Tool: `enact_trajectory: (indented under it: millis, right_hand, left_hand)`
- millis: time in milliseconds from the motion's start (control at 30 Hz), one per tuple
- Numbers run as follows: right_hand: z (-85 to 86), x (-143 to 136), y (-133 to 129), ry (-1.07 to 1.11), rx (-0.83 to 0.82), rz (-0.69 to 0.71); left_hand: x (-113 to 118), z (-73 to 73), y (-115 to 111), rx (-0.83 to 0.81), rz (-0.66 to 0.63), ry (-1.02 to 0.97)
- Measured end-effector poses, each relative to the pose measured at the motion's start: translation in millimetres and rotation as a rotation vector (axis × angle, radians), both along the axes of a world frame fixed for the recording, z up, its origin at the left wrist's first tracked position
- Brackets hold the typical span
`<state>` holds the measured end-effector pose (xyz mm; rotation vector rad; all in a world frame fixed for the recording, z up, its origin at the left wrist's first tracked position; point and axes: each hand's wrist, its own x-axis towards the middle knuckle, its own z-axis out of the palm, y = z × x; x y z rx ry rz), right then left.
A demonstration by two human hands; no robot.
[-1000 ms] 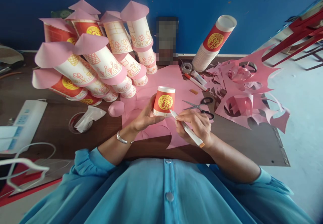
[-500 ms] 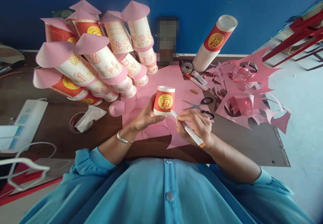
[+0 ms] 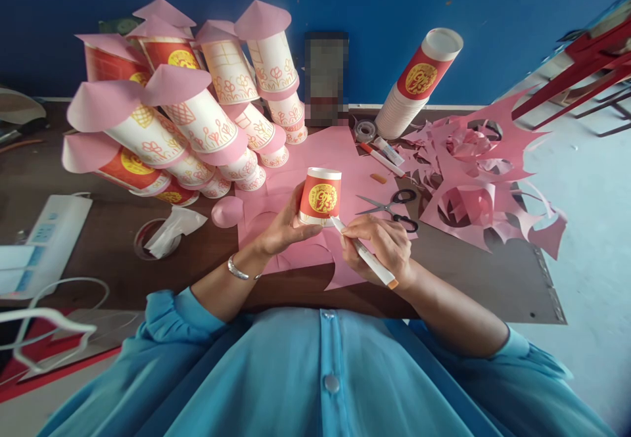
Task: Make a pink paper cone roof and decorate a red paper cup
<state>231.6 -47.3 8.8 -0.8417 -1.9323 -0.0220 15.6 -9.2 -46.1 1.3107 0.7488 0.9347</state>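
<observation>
A red and white paper cup [image 3: 321, 194] with a round gold emblem is held bottom edge low by my left hand [image 3: 284, 228], whose fingers wrap its left side and base. My right hand [image 3: 380, 248] grips a white marker [image 3: 371, 261] with an orange end, its tip touching the white band near the cup's lower edge. Faint orange marks show on that band. Beneath both hands lies pink paper [image 3: 305, 151] with curved cut lines. Open scissors [image 3: 387, 208] with black handles rest just beyond my right hand.
Paper-cup towers with pink cone roofs [image 3: 182, 85] crowd the left back. A stack of cups [image 3: 419, 82] leans at the right back, near tape [image 3: 365, 129], a red-and-white marker [image 3: 382, 160] and pink paper scraps [image 3: 486, 181]. A power strip [image 3: 52, 240] lies left.
The marker tip and my right hand have shifted slightly left along the cup's lower band. My left hand keeps the cup in nearly the same place.
</observation>
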Motion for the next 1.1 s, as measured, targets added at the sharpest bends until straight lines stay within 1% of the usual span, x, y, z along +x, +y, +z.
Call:
enact_trajectory:
  millis: [167,433,533,633,733,833,933,1100]
  right_hand:
    - [0.7,0,0,0.001,0.001,0.003]
    - [0.1,0,0,0.010,0.003,0.021]
    - [1.3,1,1,0.059,0.045,0.040]
    - [2.8,1,1,0.091,0.062,0.024]
    - [3.7,1,0,0.090,0.060,0.004]
    - [4.2,3,0,0.081,0.060,0.007]
    - [3.7,6,0,0.063,0.055,0.014]
    - [-1.6,11,0,0.040,0.043,0.029]
  left_hand:
    - [-1,-1.4,1,0.001,0.000,0.017]
    - [1,4.4,1,0.004,0.015,0.030]
    - [1,2.2,1,-0.047,0.012,-0.015]
    - [3,1.3,2,-0.122,0.024,-0.117]
    - [6,5.7,4,-0.176,0.042,-0.229]
    - [9,11.1,6,-0.216,0.062,-0.284]
    - [10,11.6,7,-0.217,0.076,-0.323]
    - [9,4.6,7,-0.190,0.054,-0.314]
